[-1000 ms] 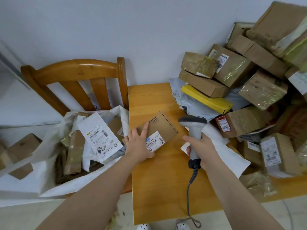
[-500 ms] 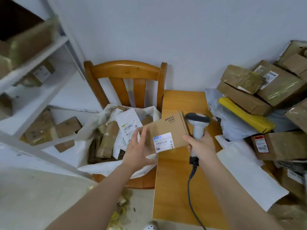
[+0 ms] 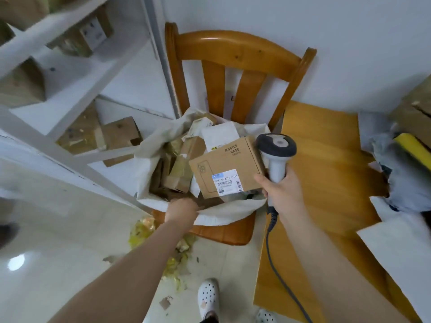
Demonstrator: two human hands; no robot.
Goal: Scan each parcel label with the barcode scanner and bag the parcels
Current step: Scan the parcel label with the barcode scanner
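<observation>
A brown cardboard parcel (image 3: 227, 167) marked "mobile case", with a white barcode label (image 3: 227, 181), lies label-up on top of the other parcels in the white bag (image 3: 233, 212) on the chair. My left hand (image 3: 182, 209) is at the bag's front rim and grips it, its fingertips hidden inside the fold. It no longer touches the parcel. My right hand (image 3: 281, 191) holds the grey barcode scanner (image 3: 276, 150) upright by its handle, just right of the parcel. The thumb is close to the parcel's right corner. The scanner's cable hangs down.
The bag sits on a wooden chair (image 3: 238, 54) beside the wooden table (image 3: 326, 164). White shelving (image 3: 77, 73) with boxes stands at the left. A grey mailer (image 3: 405, 183), a yellow box (image 3: 414, 148) and white mailers (image 3: 396, 243) lie at the table's right. Tape scraps litter the floor by my feet.
The parcel went from my left hand, above the table's edge, into the bag. My left hand dropped to the bag's front rim. My view swung left toward the chair.
</observation>
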